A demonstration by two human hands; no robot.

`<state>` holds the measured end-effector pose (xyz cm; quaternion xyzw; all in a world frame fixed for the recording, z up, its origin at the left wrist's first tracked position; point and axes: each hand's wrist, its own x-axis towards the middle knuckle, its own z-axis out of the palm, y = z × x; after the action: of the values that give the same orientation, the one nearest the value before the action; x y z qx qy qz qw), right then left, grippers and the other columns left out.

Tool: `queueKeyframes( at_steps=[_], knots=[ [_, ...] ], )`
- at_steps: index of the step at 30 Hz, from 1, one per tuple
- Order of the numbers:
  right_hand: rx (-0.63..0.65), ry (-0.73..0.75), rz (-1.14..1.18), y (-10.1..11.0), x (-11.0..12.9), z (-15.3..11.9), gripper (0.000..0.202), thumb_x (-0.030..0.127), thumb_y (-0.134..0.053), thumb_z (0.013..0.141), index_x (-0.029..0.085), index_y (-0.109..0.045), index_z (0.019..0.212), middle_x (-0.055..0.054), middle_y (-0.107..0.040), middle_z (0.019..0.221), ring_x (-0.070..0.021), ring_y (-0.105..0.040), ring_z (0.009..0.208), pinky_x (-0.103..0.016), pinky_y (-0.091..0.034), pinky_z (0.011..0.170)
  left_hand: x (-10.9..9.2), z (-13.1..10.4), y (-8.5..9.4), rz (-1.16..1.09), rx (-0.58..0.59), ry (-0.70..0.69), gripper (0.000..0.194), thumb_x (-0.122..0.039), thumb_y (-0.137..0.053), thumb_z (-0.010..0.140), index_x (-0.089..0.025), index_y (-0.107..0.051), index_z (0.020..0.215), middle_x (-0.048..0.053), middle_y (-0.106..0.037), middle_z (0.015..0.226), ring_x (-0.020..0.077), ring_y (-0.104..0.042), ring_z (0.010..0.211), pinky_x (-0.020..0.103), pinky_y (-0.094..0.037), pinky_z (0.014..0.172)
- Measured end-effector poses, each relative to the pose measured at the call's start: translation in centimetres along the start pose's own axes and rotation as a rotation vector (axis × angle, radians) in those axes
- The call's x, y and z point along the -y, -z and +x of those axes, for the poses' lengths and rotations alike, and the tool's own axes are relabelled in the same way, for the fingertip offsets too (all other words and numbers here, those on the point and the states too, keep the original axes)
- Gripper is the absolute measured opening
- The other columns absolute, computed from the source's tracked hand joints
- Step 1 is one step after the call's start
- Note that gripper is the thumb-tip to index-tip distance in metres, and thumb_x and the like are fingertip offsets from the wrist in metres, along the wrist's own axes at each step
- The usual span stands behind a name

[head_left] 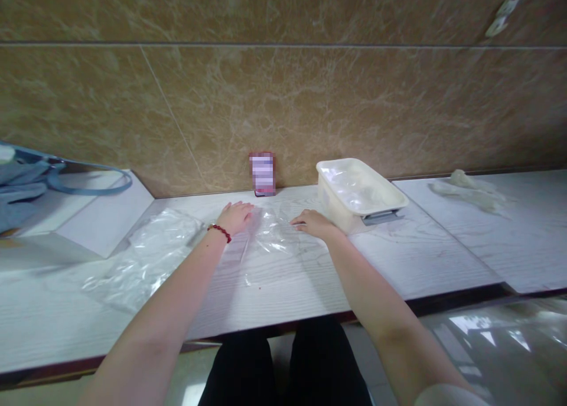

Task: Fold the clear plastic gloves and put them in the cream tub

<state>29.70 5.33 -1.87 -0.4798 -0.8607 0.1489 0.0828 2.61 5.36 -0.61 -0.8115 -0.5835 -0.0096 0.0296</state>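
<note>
A clear plastic bag (270, 232) lies flat on the white wood-grain table in front of me. My left hand (237, 217), with a red bead bracelet at the wrist, rests on the bag's left side, palm down and fingers stretched out. At the bag's right edge is my right hand (313, 223), its fingers extended to the left and slightly apart. Neither hand appears to grip anything. Several more clear bags (155, 241) lie in a crumpled heap to the left, partly hidden by my left forearm. A cream plastic bin (334, 202) stands just right of my right hand, with clear plastic inside.
A phone-like object (264, 174), its face blurred, leans on the brown tiled wall (283, 111). At left is a white box (104, 217) beside a blue bag with a strap (91, 189). Pale, crumpled gloves or film (472, 192) lie at far right. The table's front edge is near my legs.
</note>
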Motion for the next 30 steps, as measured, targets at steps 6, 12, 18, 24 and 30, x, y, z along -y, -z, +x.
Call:
queueKeyframes(
  at_steps=[6,12,18,24,30],
  knots=[
    [0.02,-0.048,-0.021,0.4,0.7,-0.4,0.028,0.033,-0.053,0.076,0.031,-0.06,0.103,-0.003,-0.06,0.099,-0.017,-0.053,0.092,-0.024,-0.038,0.08,-2.7,2.5,-0.5,-0.006,0.143,-0.21,0.042,-0.039,-0.024,0.085,-0.028,-0.04,0.122,0.002,-0.037,0.133,0.0233,-0.026,0.124,0.051,-0.019,0.097],
    [0.023,-0.046,-0.027,0.6,0.8,-0.5,0.029,0.034,-0.052,0.076,0.031,-0.06,0.104,-0.003,-0.06,0.1,-0.0169,-0.053,0.093,-0.024,-0.038,0.08,-2.8,1.7,-0.9,-0.041,0.065,-0.12,0.047,-0.037,-0.024,0.085,-0.02,-0.033,0.128,0.007,-0.033,0.135,0.0228,-0.022,0.126,0.044,-0.022,0.098],
    [0.025,-0.044,-0.042,0.4,0.9,-0.5,0.03,0.035,-0.052,0.076,0.032,-0.059,0.105,-0.004,-0.059,0.1,-0.0172,-0.053,0.094,-0.025,-0.038,0.081,-4.8,-2.2,-0.6,-0.063,0.082,-0.376,0.047,-0.044,-0.021,0.085,-0.028,-0.031,0.129,0.003,-0.031,0.136,0.0208,-0.018,0.127,0.046,-0.013,0.101],
    [0.007,-0.05,-0.049,0.4,0.7,-0.6,0.029,0.034,-0.051,0.077,0.032,-0.059,0.105,-0.003,-0.058,0.101,-0.017,-0.051,0.096,-0.025,-0.037,0.083,-5.0,-3.3,-1.2,-0.057,0.125,-0.334,0.048,-0.045,-0.022,0.085,-0.028,-0.031,0.129,0.004,-0.03,0.136,0.0226,-0.018,0.127,0.048,-0.012,0.1],
    [0.003,-0.055,-0.043,0.4,0.9,-0.7,0.028,0.031,-0.05,0.078,0.031,-0.06,0.104,-0.003,-0.058,0.1,-0.0167,-0.05,0.096,-0.025,-0.036,0.083,-5.1,-4.0,-1.0,-0.06,0.115,-0.3,0.052,-0.049,-0.026,0.083,-0.028,-0.03,0.13,0.005,-0.026,0.138,0.0265,-0.011,0.128,0.052,-0.012,0.099]
  ],
)
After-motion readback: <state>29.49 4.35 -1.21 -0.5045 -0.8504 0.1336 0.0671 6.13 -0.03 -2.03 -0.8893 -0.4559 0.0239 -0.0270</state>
